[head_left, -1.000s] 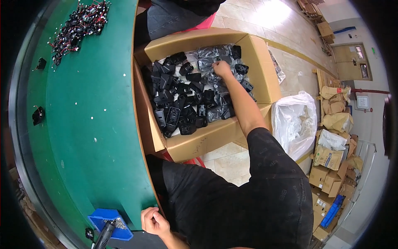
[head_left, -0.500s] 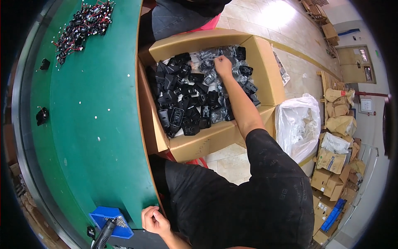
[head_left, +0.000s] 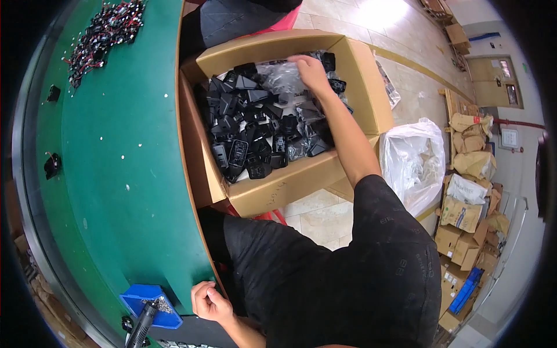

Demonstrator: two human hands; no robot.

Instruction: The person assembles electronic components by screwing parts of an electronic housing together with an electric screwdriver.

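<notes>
My right hand [head_left: 313,74] reaches into a large open cardboard box [head_left: 290,188], its fingers closed on a crumpled clear plastic bag [head_left: 281,80]. Whether a part sits inside that bag I cannot make out. Loose black plastic housings [head_left: 238,152] fill the left and middle of the box, and more wrapped ones lie to the right. My left hand [head_left: 210,301] is curled into a loose fist at the green table's near right edge, with nothing visible in it.
A heap of small wired parts [head_left: 110,37] lies on the green table [head_left: 127,220]. Nearer stand a blue bin of screws [head_left: 152,301] and a black screwdriver [head_left: 142,325]. Right of the box is a white plastic bag [head_left: 413,165]. Another person [head_left: 241,23] sits beyond it.
My right hand has moved up and slightly left in the box, drawing the clear bag up over the housings. The view has shifted a little; my left hand stays at the table edge.
</notes>
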